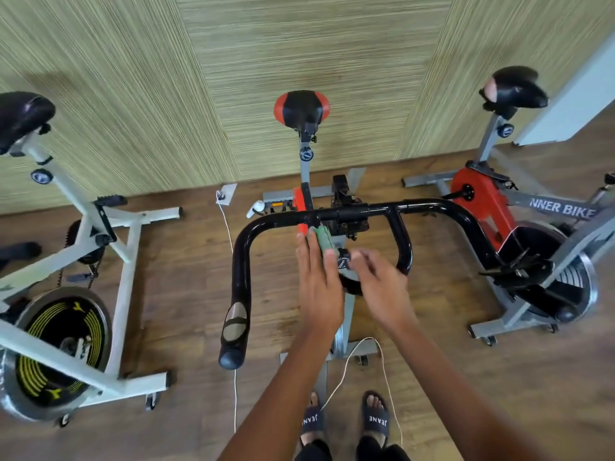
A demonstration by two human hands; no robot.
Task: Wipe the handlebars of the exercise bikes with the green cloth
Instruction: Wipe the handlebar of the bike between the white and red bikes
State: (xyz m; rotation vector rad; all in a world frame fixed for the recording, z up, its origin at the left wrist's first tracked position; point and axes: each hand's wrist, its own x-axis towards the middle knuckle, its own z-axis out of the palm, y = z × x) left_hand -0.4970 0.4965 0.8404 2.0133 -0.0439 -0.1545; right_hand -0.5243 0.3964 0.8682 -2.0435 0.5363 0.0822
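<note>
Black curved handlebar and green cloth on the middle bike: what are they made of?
Black curved handlebar: likely painted metal tube, glossy, with bright highlights along the bends. Folded green cloth: soft fabric, matte; weave too blurred to tell.

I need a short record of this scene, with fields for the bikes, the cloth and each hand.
bikes: left bike, middle bike, right bike, along the wall
handlebars: black, on the middle bike
green cloth: folded, just below the bar's middle; contact unclear
left hand: pinches the cloth between its fingers
right hand: blurred, beside the black knob, holding nothing visible
</note>
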